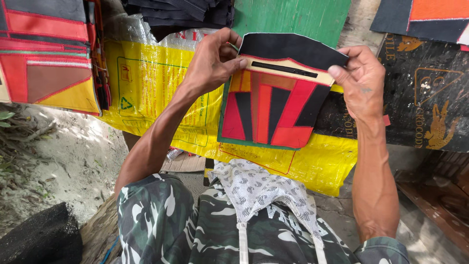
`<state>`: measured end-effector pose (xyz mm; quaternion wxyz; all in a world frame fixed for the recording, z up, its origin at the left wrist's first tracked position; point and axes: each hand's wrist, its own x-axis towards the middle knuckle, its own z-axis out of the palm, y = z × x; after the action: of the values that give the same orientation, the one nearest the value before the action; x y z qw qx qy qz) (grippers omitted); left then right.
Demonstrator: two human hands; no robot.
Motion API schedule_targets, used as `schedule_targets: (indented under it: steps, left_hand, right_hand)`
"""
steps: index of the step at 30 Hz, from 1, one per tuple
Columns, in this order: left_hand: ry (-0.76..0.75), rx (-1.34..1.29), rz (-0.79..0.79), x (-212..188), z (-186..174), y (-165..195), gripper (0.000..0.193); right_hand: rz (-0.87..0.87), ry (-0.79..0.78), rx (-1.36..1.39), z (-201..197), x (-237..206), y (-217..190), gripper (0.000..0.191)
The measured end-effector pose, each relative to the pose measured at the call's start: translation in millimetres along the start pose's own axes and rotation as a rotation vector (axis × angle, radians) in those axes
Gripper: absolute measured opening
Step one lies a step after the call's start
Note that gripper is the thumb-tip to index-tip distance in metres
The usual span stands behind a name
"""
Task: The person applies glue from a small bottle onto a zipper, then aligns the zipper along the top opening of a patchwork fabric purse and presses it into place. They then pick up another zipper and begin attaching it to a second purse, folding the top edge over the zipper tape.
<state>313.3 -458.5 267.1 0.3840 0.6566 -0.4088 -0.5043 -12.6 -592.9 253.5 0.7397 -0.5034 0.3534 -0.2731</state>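
Pinching the patchwork panel [273, 98] (red, black) at its top corners: left hand [212, 61], right hand [361, 78].

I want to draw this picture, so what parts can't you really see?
- Back of the patchwork panel: faces away from the head view.
- Left hand fingertips: tucked behind the panel's top edge.
- Right hand fingers: hidden behind the panel's corner.
- Yellow sack: partly covered by the panel and arm.
- Stack of red panels: cut off by the left edge.
- Dark fabric pile: cut off by the top edge.
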Motion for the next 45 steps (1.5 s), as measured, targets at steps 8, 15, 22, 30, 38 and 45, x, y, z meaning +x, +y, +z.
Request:
schedule_targets:
  steps: [8,15,22,30,38,45]
  left_hand:
    - [0.009,-0.077,0.040,3,0,-1,0.035]
    - [0.056,0.010,0.031,0,1,1,0.042]
    - [0.057,-0.023,0.030,-1,6,3,0.040]
    - [-0.027,0.104,0.023,-10,9,24,0.061]
    - [0.024,0.063,0.131,-35,21,50,0.048]
    - [0.154,0.335,0.587,-74,-7,121,0.049]
  right_hand:
    - [0.068,-0.004,-0.315,1,1,-5,0.042]
    - [0.037,0.002,-0.377,-3,-1,3,0.048]
    - [0.015,-0.009,-0.241,-3,-1,6,0.043]
    - [0.027,-0.050,-0.231,2,-10,-6,0.064]
    - [-0.031,-0.099,-0.315,32,-29,-51,0.069]
    - [-0.336,0.012,-0.642,45,-75,-144,0.046]
